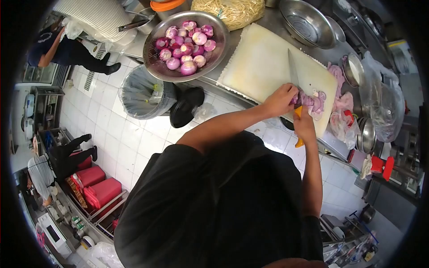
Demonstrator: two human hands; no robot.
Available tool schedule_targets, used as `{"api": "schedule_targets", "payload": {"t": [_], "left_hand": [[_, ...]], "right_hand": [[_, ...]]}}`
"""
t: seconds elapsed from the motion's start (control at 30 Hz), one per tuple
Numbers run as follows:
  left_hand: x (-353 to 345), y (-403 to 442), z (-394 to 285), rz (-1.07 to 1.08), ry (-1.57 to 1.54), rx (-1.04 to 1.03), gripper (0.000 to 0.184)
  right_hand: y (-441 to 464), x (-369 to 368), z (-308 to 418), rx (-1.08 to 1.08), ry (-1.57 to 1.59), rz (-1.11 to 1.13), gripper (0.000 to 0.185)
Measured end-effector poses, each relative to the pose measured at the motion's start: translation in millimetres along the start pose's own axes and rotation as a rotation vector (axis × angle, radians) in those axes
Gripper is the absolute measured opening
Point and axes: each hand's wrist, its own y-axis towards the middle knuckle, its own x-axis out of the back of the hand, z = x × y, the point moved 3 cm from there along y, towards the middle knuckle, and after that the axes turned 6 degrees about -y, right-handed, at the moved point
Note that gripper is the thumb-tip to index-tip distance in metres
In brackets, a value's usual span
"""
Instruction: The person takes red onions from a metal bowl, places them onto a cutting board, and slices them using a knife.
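Observation:
My right hand point(305, 127) is wrapped round the yellow handle of a kitchen knife point(292, 69). The knife's blade points away from me across a white cutting board point(254, 56). Closed fingers of my left hand point(281, 100) press a red onion point(295, 95) against the board, just left of the blade. Thin purple onion slices point(317, 102) are heaped to the right of the knife. Left of the board, a steel colander point(150, 58) holds several peeled red onions point(188, 68).
A lined bin point(134, 107) stands below the colander. Behind the board are a bag of cut fries point(230, 11) and a steel bowl point(308, 24). Plastic bags point(380, 98) lie to the right. Two other people point(73, 49) are at the left.

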Motion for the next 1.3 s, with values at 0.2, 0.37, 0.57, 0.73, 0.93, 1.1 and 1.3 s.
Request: {"api": "schedule_targets", "payload": {"t": [0.2,0.37,0.57,0.73,0.93,1.1,1.3], "left_hand": [[46,14,15,-0.145,0.045,0.093,0.034],[127,12,59,0.014,0.45,0.115,0.047],[68,31,16,0.095,0.568,-0.087,0.056],[-11,49,15,0.265,0.173,0.09,0.047],[-15,41,10,0.167,0.174,-0.061,0.024],[-14,19,2,0.238,0.222,-0.19,0.025],[8,7,-9,0.228,0.068,-0.12,0.031]], "right_hand": [[-20,17,18,-0.126,0.245,-0.005,0.029],[-50,36,6,-0.216,0.363,-0.121,0.026],[-65,42,-27,-0.262,0.371,-0.233,0.023],[-72,43,-23,-0.292,0.426,-0.19,0.024],[-69,35,-21,-0.284,0.406,-0.155,0.024],[-51,21,-28,-0.186,0.298,-0.225,0.028],[-27,7,-26,-0.137,0.215,-0.159,0.028]]}}
